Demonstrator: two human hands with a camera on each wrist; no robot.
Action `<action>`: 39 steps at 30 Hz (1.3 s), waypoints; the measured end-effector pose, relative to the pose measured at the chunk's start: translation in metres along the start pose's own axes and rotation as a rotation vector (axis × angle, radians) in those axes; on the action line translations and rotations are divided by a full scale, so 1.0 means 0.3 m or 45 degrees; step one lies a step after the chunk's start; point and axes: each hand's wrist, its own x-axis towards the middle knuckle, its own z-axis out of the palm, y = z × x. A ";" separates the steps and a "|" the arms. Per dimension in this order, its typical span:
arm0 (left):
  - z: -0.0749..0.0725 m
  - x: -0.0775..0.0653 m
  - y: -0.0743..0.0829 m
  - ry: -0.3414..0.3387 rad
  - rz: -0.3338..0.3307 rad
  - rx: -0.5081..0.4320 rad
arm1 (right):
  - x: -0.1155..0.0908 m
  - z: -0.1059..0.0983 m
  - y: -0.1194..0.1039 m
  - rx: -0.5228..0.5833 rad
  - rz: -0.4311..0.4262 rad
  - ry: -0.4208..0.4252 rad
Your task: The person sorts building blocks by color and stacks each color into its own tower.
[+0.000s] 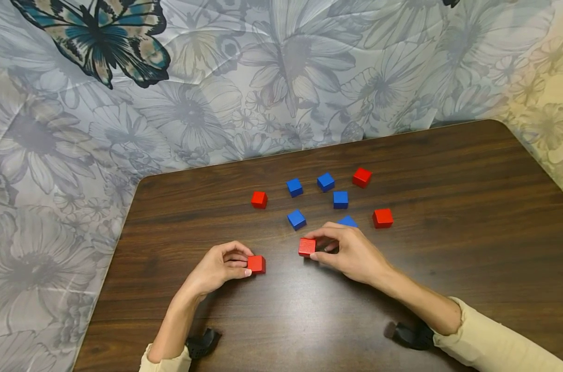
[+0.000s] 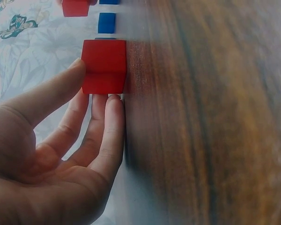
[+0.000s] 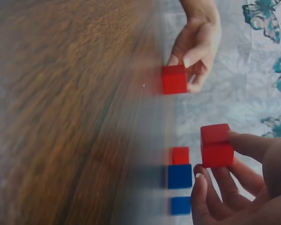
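My left hand [image 1: 216, 269] pinches a red cube [image 1: 257, 264] between thumb and fingers, left of centre on the table. In the left wrist view that red cube [image 2: 104, 65] sits right at the tabletop. To the right, my right hand [image 1: 353, 254] grips another red cube [image 1: 307, 247] by thumb and fingertips. The right wrist view has this red cube [image 3: 217, 146] raised off the wood. A blue cube [image 1: 348, 221] just beyond the right hand is partly hidden by it. Another blue cube [image 1: 297, 219] lies close behind the held cube.
Farther back lie blue cubes [image 1: 325, 182] and a red cube [image 1: 259, 200] at their left. Two more red cubes stand on the right, one near the back [image 1: 362, 177]. A flower-print cloth [image 1: 193, 113] hangs behind the brown table [image 1: 472, 232].
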 end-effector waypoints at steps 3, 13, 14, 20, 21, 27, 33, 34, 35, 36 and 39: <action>0.001 0.000 0.001 -0.002 -0.005 0.003 | 0.006 0.009 -0.005 0.008 0.023 0.012; -0.001 -0.002 0.004 0.007 -0.013 0.006 | 0.030 0.041 -0.015 0.155 0.083 0.026; -0.001 -0.002 0.003 0.007 -0.010 0.007 | 0.032 0.046 -0.017 0.165 0.083 0.022; 0.001 -0.005 0.001 0.005 0.000 0.015 | 0.052 0.072 -0.026 0.187 0.063 0.014; 0.001 -0.005 0.002 0.004 0.002 0.017 | 0.055 0.075 -0.028 0.188 0.065 0.016; 0.002 -0.001 0.005 0.005 0.006 0.029 | 0.067 0.083 -0.033 0.186 0.066 0.020; 0.002 0.000 0.007 0.016 -0.002 0.031 | 0.074 0.099 -0.035 0.208 0.045 0.003; 0.002 0.000 0.007 0.016 -0.003 0.030 | 0.076 0.102 -0.035 0.206 0.046 -0.002; 0.002 0.000 0.007 0.016 -0.003 0.028 | 0.077 0.107 -0.035 0.204 0.048 -0.006; 0.002 0.000 0.006 0.018 -0.005 0.028 | 0.079 0.110 -0.037 0.202 0.051 -0.010; 0.002 0.000 0.005 0.022 -0.005 0.024 | 0.083 0.123 -0.039 0.204 0.058 -0.026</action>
